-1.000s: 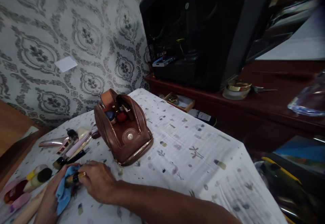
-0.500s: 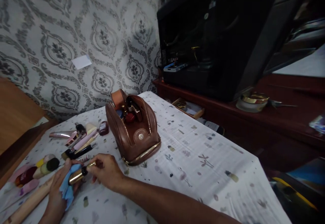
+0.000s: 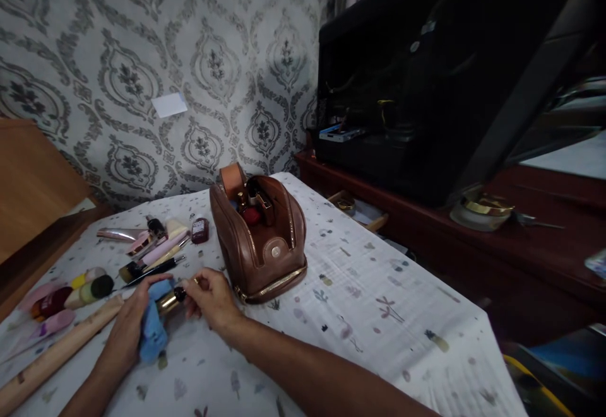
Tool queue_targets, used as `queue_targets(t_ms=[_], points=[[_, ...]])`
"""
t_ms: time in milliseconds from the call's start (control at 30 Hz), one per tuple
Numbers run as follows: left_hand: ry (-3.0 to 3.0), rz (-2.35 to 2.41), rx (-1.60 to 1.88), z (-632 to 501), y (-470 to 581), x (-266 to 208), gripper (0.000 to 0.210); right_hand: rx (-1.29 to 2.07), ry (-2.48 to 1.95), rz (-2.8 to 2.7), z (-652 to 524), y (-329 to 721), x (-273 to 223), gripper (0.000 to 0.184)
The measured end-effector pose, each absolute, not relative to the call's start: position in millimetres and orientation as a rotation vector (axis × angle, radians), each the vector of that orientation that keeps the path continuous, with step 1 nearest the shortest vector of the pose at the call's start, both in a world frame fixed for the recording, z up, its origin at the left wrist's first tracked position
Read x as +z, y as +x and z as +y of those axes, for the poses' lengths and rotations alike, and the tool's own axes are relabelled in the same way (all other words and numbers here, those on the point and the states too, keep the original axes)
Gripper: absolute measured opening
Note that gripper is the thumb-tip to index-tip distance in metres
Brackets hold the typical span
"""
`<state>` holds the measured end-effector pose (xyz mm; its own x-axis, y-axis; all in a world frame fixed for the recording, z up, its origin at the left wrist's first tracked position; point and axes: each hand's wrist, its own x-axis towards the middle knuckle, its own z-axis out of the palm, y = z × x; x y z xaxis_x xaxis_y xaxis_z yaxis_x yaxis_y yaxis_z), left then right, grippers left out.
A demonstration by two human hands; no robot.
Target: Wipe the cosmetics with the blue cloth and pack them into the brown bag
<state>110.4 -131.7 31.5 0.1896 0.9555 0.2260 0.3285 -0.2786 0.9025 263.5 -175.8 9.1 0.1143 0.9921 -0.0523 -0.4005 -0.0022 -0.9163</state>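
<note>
My left hand (image 3: 127, 325) is wrapped round a light blue cloth (image 3: 154, 332). Out of the cloth sticks a small gold bottle (image 3: 166, 303) with a black neck, lying sideways. At that black end, the fingers of my right hand (image 3: 213, 300) are pinched on a small gold cap (image 3: 196, 282), mostly hidden by them. Just beyond my right hand stands a brown leather bag (image 3: 231, 256), unzipped and gaping, with a red item (image 3: 252, 216) and several small cosmetics inside. Makeup brushes (image 3: 156, 265) lie past my left hand, beside a dark red bottle (image 3: 199, 230).
Several coloured bottles (image 3: 52, 303) and a long wooden stick (image 3: 61, 347) lie at the left on the patterned white cloth (image 3: 350, 316). A black television (image 3: 402, 108) stands on the dark red cabinet to the right, above a partly pulled-out drawer (image 3: 376, 221).
The view has turned a little left, so the scene shifts right. My hands stay together at the gold bottle; my right fingers now sit closer against its black end, and the cap shows less.
</note>
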Motion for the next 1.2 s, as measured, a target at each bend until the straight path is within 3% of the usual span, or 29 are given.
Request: queue_targets(t_ms=[167, 433, 733, 967, 1100, 1200], points=[[1.814, 1.127, 0.848, -134.7, 114.8, 33.7, 0.054, 1.297, -0.958, -0.787, -175.8, 265.4, 7.5, 0.042], [1.609, 1.225, 0.898, -146.0, 119.5, 30.9, 0.064, 1.481, -0.752, -0.735, -177.5, 262.7, 5.3, 0.052], [2.075, 1.211, 0.995, -139.3, 111.3, 30.5, 0.044, 1.391, -0.772, -0.730, -180.8, 256.3, 5.0, 0.054], [2.061, 1.306, 1.108, -140.9, 107.1, 26.6, 0.044, 1.431, -0.993, -0.977, -185.7, 260.3, 10.0, 0.029], [2.179, 1.163, 1.132, -139.9, 105.5, 22.7, 0.049, 1.219, -1.140, -1.318, -192.8, 261.0, 16.1, 0.014], [2.301, 1.092, 1.022, -140.4, 107.1, 21.1, 0.042, 1.007, -1.224, -1.483, -195.9, 260.0, 18.4, 0.019]])
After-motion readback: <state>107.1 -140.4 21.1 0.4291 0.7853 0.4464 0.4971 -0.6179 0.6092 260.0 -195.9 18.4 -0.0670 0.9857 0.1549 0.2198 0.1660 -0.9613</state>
